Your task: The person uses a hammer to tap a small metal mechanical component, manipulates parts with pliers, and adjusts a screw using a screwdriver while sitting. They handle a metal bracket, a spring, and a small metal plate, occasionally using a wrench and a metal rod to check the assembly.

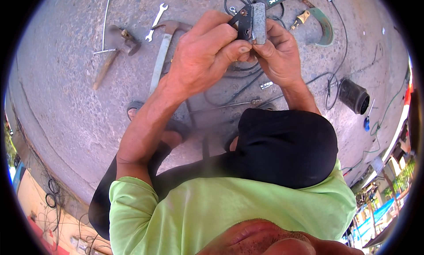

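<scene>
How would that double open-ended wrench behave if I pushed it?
The double open-ended wrench would probably slide rather than roll, given its flat shape. Its solid, metallic-looking shank should stay stiff. It might bump the claw hammer lying beside it.

Metal piece [259, 23] between fingers [238, 51], claw hammer [162, 54] left, canister [352, 97] right

A head-worn wide fisheye camera, the left of a side-by-side pair, looks steeply down over the person's light green shirt [247, 202] and bent, black-clad knee [287, 149] toward the grey floor [66, 78]. The shirt is close to the lens and spreads across the lower part. Farther out, near the top centre, are the left hand [201, 56] and right hand [280, 51], with the floor beyond them. The upright, unmirrored view is round, its outer edges curving strongly.
</scene>
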Motion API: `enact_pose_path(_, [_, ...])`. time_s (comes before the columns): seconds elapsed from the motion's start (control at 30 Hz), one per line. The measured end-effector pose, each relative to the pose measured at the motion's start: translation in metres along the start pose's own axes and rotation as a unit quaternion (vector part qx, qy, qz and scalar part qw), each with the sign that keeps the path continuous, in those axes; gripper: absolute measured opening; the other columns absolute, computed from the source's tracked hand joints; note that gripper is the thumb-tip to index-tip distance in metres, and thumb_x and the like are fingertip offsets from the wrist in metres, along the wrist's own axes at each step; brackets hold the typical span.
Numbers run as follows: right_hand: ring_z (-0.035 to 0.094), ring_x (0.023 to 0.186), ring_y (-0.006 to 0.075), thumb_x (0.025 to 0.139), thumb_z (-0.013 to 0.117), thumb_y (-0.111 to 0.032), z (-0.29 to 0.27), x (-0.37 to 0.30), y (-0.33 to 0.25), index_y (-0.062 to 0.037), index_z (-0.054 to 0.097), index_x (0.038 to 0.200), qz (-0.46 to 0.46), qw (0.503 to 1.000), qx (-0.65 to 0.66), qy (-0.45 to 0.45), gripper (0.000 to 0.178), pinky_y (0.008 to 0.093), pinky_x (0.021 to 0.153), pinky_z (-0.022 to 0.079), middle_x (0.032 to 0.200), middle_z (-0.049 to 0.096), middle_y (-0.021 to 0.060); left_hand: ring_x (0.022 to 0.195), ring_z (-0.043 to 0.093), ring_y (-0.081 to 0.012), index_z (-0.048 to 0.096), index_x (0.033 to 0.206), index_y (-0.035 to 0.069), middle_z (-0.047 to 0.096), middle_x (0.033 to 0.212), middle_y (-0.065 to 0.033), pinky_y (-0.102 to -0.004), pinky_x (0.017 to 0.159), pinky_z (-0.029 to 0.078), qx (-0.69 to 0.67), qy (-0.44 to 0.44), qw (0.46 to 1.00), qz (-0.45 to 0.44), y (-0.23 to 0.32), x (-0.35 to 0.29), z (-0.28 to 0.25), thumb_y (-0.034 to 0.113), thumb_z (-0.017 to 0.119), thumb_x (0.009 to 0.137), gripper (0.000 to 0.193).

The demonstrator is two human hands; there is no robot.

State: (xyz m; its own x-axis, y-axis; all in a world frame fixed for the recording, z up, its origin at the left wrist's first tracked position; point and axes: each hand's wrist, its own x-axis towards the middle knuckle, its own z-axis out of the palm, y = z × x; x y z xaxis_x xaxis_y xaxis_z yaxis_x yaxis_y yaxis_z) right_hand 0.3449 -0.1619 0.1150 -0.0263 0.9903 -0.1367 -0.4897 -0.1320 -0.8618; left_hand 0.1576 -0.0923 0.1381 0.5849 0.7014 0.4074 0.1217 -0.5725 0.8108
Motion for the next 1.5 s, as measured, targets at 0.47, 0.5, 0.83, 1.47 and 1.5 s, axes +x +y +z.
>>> enact_pose_path(0.47, [0.068, 0.082, 0.0148, 0.105, 0.060, -0.020, 0.004, 0.000, 0.004, 0.0028, 0.061, 0.118, -0.060, 0.997, -0.025, -0.031, 0.026, 0.0293, 0.074, 0.055, 0.095, 0.069, 0.0087, 0.078, 0.064, -0.0277, 0.064, 0.093, 0.000, 0.062, 0.096, -0.0138, -0.0354, 0.065, 0.052, -0.013, -0.005, 1.000, 0.014, 0.004, 0.002, -0.002, 0.008, 0.076, 0.089, 0.015])
enact_pose_path(0.5, [0.068, 0.083, 0.0147, 0.106, 0.059, -0.020, 0.004, -0.001, 0.005, 0.0027, 0.060, 0.119, -0.062, 0.997, -0.014, -0.032, 0.026, 0.0293, 0.075, 0.055, 0.096, 0.069, 0.0088, 0.078, 0.063, -0.0284, 0.064, 0.093, 0.000, 0.062, 0.096, -0.0140, -0.0358, 0.065, 0.052, -0.013, -0.006, 1.000, 0.013, 0.004, 0.003, -0.002, 0.008, 0.076, 0.088, 0.015])
enact_pose_path(0.83, [0.065, 0.085, 0.0138, 0.108, 0.053, -0.026, 0.012, 0.002, 0.010, 0.0020, 0.054, 0.122, -0.123, 0.991, -0.026, -0.047, 0.032, 0.0289, 0.077, 0.053, 0.098, 0.065, 0.0076, 0.077, 0.061, -0.0318, 0.063, 0.091, 0.001, 0.060, 0.094, -0.0149, -0.0384, 0.064, 0.051, -0.006, -0.009, 1.000, -0.005, 0.007, 0.003, 0.000, 0.011, 0.077, 0.088, 0.017])
enact_pose_path(1.47, [0.061, 0.105, 0.0166, 0.105, 0.056, -0.030, 0.007, 0.005, 0.006, 0.0035, 0.051, 0.137, -0.054, 0.995, 0.045, -0.067, 0.047, 0.0321, 0.090, 0.050, 0.122, 0.063, 0.0117, 0.066, 0.054, -0.0046, 0.066, 0.124, 0.006, 0.071, 0.099, -0.0026, -0.0209, 0.058, 0.045, 0.008, 0.095, 0.989, -0.113, 0.023, 0.003, 0.007, 0.016, 0.088, 0.081, 0.050])
enact_pose_path(1.5, [0.061, 0.106, 0.0170, 0.105, 0.056, -0.031, 0.005, 0.005, 0.006, 0.0037, 0.051, 0.137, -0.054, 0.995, 0.049, -0.074, 0.048, 0.0324, 0.090, 0.050, 0.123, 0.063, 0.0123, 0.066, 0.053, -0.0043, 0.065, 0.128, 0.006, 0.072, 0.101, -0.0027, -0.0204, 0.058, 0.045, 0.022, 0.085, 0.991, -0.101, 0.023, 0.004, 0.005, 0.016, 0.088, 0.081, 0.053])
